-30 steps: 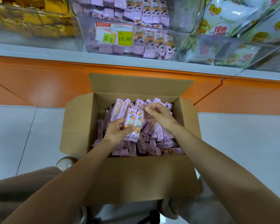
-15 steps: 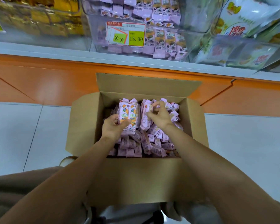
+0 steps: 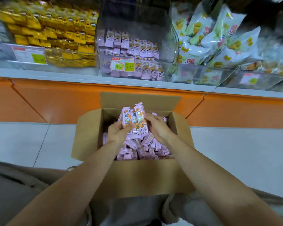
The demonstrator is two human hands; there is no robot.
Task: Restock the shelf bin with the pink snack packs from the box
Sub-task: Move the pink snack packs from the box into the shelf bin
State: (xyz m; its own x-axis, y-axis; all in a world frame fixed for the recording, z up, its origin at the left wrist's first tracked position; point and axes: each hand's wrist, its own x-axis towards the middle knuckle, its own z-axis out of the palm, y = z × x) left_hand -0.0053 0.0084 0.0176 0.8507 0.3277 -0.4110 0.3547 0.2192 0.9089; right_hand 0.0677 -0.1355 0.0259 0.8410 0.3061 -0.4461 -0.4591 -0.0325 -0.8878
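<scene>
An open cardboard box (image 3: 137, 176) on the floor is full of pink snack packs (image 3: 147, 147). My left hand (image 3: 118, 132) grips a bunch of upright pink packs (image 3: 134, 118) held above the box. My right hand (image 3: 157, 126) presses against the right side of that bunch, with its fingers curled round the outer pack. On the shelf above stands a clear shelf bin (image 3: 134, 51), partly filled with rows of the same pink packs and carrying a price tag (image 3: 122, 65).
A bin of yellow packs (image 3: 55, 36) stands left of the pink bin and white-green bags (image 3: 219, 39) fill the bins to its right. An orange shelf base (image 3: 55, 100) runs behind the box. Pale floor tiles (image 3: 23, 141) lie on both sides.
Both hands have gathered packs into one upright bunch and lifted it above the box. The view has tilted up, showing more of the shelf bins.
</scene>
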